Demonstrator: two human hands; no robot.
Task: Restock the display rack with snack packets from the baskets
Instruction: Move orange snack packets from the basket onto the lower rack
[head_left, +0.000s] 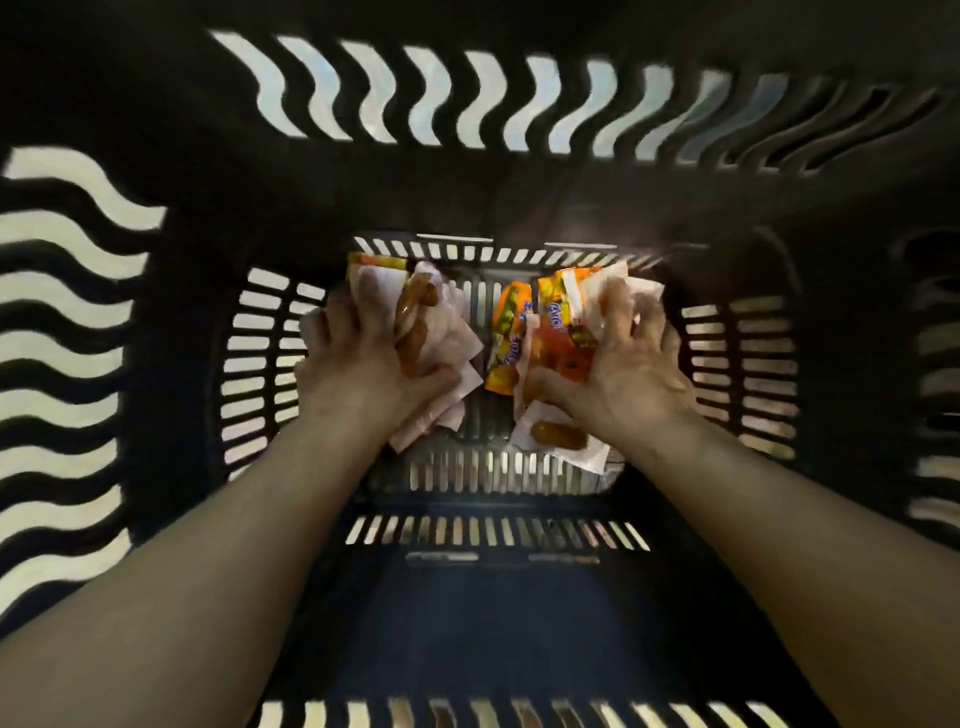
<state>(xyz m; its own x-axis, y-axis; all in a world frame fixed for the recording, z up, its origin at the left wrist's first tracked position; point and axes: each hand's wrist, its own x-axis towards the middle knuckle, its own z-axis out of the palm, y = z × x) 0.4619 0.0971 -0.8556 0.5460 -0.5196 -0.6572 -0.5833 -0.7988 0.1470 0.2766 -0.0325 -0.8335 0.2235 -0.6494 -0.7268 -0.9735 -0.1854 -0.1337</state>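
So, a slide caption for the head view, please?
Left hand and right hand grip snack packets inside a dark basket.

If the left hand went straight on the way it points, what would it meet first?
The snack packets it already grips; the left hand points down and away, so those would press against the basket's slotted floor near its far wall, probably, since depth is unclear.

White and orange-yellow snack packets (506, 338) lie jumbled on the slotted floor of the dark basket (519, 197).
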